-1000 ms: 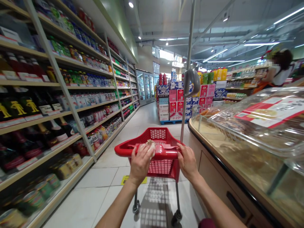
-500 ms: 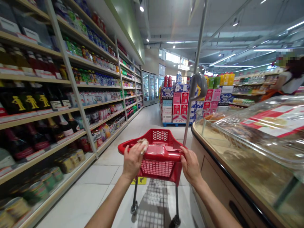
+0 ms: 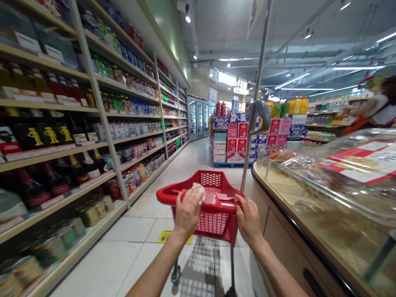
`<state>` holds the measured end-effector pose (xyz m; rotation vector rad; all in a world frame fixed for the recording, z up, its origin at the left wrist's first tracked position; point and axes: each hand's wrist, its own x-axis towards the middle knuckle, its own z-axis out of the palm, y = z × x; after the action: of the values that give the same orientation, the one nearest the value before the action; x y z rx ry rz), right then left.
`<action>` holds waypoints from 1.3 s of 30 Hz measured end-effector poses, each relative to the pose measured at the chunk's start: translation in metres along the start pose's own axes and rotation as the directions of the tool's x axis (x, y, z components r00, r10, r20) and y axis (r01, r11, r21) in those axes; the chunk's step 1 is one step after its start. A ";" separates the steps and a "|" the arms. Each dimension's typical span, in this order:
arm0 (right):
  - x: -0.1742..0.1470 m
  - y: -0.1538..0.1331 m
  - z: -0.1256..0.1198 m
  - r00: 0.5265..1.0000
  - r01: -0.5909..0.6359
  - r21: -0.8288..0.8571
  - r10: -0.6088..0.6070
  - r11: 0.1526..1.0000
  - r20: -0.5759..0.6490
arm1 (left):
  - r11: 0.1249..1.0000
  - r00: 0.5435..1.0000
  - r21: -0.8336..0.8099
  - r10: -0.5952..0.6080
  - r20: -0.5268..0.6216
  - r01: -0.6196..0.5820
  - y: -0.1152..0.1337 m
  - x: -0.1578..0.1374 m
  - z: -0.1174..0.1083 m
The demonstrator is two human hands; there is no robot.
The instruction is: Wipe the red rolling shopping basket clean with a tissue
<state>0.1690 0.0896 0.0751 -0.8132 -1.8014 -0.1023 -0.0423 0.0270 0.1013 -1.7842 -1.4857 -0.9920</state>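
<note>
A red plastic shopping cart (image 3: 213, 222) stands in front of me on dark wheeled legs. My left hand (image 3: 188, 212) is closed over a crumpled whitish cloth (image 3: 198, 192) and presses it on the cart's handle, left of the middle. At the handle's right end, my right hand (image 3: 246, 214) has its fingers wrapped over the red bar. Between my hands a clear cover lies along the handle. The cart's basket is seen through its mesh wall, and its inside is partly hidden by the handle.
Shelves of bottles and cans (image 3: 133, 111) line the left side. To the right runs a glass-topped counter (image 3: 272, 194) with packed food in clear trays. A metal pole (image 3: 247, 159) rises beside the cart. Stacked boxes (image 3: 236, 142) stand ahead; a person (image 3: 371, 107) is at far right.
My left hand has slid right along the handle with the cloth. My right hand stays on the bar's right end. The view has shifted slightly.
</note>
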 end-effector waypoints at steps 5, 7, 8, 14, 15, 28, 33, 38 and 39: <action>0.000 -0.001 -0.002 0.999 0.012 0.022 -0.014 1.000 0.051 | 0.998 0.998 -0.016 0.056 0.039 -0.056 -0.001 -0.001 -0.003; 0.001 -0.002 -0.002 0.998 0.011 0.029 -0.013 1.000 0.053 | 0.993 0.993 0.027 -0.115 -0.003 0.115 -0.009 -0.002 -0.005; 0.001 -0.002 -0.002 0.999 0.007 0.027 -0.008 1.000 0.039 | 0.986 0.986 0.036 -0.164 -0.017 0.164 -0.010 -0.002 -0.005; 0.000 0.000 0.000 1.000 0.010 0.008 -0.010 1.000 0.014 | 0.987 0.987 -0.097 0.135 0.082 -0.127 0.019 0.002 0.002; 0.000 0.001 -0.001 0.999 0.013 0.011 -0.013 1.000 0.029 | 0.989 0.989 -0.102 0.117 0.093 -0.107 0.018 0.005 0.002; 0.000 0.000 -0.005 0.999 0.025 0.017 -0.026 1.000 0.039 | 0.998 0.989 -0.069 0.013 0.148 -0.003 0.004 0.010 -0.001; 0.000 -0.003 -0.003 1.000 0.005 0.020 -0.005 1.000 0.012 | 0.964 0.966 0.073 -0.252 -0.047 0.255 -0.040 -0.010 -0.009; -0.001 -0.001 -0.001 1.000 0.000 0.011 0.000 1.000 0.008 | 0.998 0.998 0.059 0.013 0.066 -0.017 -0.039 -0.017 -0.013; -0.001 -0.001 -0.002 1.000 0.006 0.017 -0.006 1.000 0.023 | 0.995 0.999 0.093 -0.041 0.033 0.038 -0.042 -0.018 -0.014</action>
<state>0.1705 0.0880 0.0754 -0.7997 -1.8239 -0.0813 -0.0877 0.0139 0.0931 -1.7206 -1.5682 -0.9007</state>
